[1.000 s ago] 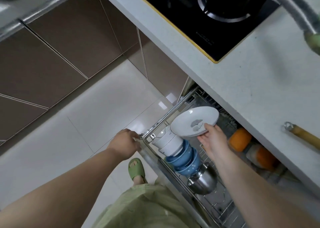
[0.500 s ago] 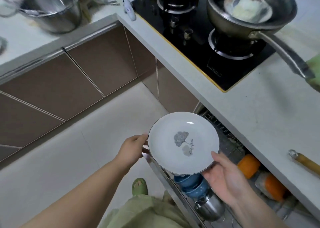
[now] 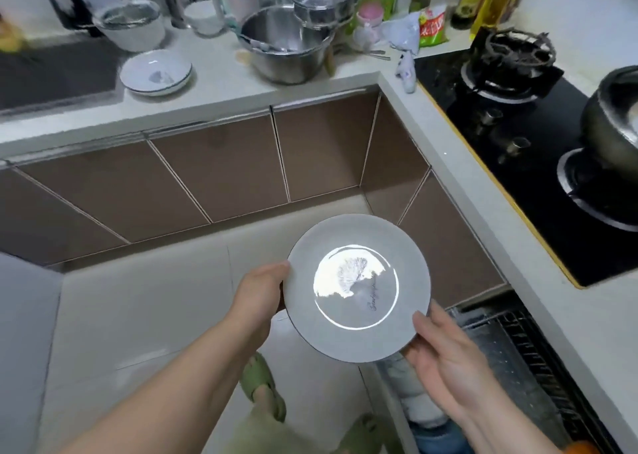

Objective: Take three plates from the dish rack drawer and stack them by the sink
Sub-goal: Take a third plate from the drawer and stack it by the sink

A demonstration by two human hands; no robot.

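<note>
A white plate [image 3: 357, 286] with a grey leaf print is held flat over the floor, in front of me. My left hand [image 3: 260, 289] grips its left rim and my right hand [image 3: 445, 353] holds its lower right rim from below. The open dish rack drawer [image 3: 511, 353] is at the lower right, under the counter, with stacked bowls in it. On the far counter, a plate of the same kind [image 3: 155, 72] lies next to the dark sink [image 3: 55, 73] at the upper left.
A large steel pot [image 3: 286, 44] and a lidded pot stand on the far counter with bottles and packets behind. A black gas hob [image 3: 518, 122] with a pan [image 3: 618, 122] is on the right counter. Brown cabinet doors run below.
The plate has been lifted out of the drawer and brought up to the left; my left hand left the drawer front and took the plate's rim. The view swung up toward the sink counter.
</note>
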